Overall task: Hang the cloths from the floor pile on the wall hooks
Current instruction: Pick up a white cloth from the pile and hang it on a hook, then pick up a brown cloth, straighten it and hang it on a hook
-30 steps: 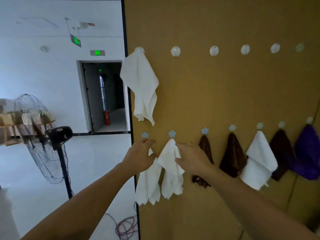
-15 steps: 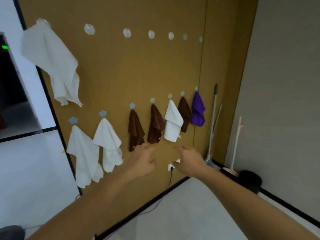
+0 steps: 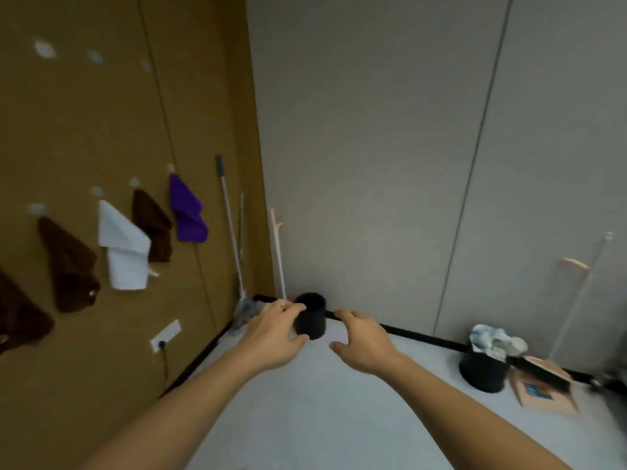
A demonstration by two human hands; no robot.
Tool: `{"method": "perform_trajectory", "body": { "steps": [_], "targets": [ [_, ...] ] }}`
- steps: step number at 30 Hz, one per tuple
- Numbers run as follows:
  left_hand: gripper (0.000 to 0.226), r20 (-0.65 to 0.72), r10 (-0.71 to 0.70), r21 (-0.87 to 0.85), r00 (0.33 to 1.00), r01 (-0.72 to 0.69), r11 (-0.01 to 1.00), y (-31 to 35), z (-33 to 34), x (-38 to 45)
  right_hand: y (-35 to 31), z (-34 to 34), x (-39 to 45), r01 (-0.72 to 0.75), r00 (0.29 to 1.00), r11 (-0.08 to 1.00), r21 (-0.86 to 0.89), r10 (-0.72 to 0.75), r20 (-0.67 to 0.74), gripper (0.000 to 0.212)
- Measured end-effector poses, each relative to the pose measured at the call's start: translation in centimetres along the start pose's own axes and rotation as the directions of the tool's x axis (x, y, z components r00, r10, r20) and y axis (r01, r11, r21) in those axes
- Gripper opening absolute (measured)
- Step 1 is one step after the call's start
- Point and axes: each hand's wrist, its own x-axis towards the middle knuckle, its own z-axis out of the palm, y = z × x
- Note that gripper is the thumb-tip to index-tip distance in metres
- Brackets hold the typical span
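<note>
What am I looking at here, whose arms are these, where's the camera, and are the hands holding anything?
There is no machine here. A person wears a wide-angle camera on the head, looking forward and down, so the two bare arms reaching out are their own. The left hand and right hand are both open, fingers relaxed, holding nothing. On the brown wall at left, cloths already hang from hooks: a purple cloth, a white cloth and brown cloths. Higher up, hooks stand bare. On the floor stand a black bin in the corner beyond the hands, a second bin with crumpled stuff on top at right, and a flat box beside it. Long-handled tools lean in the corner. The picture is blurred.
</note>
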Motion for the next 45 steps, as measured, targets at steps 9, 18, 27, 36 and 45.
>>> {"method": "perform_trajectory", "body": {
  "steps": [9, 18, 27, 36, 45],
  "targets": [
    [0.066, 0.227, 0.325, -0.029, 0.918, -0.327, 0.945, 24.0, 13.2, 8.9, 24.9, -7.8, -11.7, -0.444, 0.895, 0.896, -0.013, 0.442, -0.064, 0.07],
    [0.066, 0.413, 0.627, -0.117, 0.66, -0.645, 0.755, 44.6, 24.0, 12.8, 40.8, -10.9, -24.4, -0.787, 0.595, 0.604, 0.124, 0.797, -0.108, 0.068],
    [0.065, 0.492, 0.803, -0.267, 0.336, -0.819, 0.507, 63.8, 33.1, 17.7, 53.6, -14.3, -33.2, -0.924, 0.207, 0.229, 0.307, 0.973, -0.104, 0.068],
    [0.063, 0.583, 0.807, -0.378, 0.092, -0.848, 0.371, 77.4, 41.2, 21.6, 63.1, -15.7, -38.3, -0.894, -0.097, -0.071, 0.443, 0.995, -0.038, 0.06],
    [0.064, 0.675, 0.735, -0.408, -0.06, -0.861, 0.305, 89.1, 51.3, 20.4, 71.5, -14.0, -46.6, -0.819, -0.297, -0.315, 0.48, 0.948, 0.116, 0.063]
  ]
}}
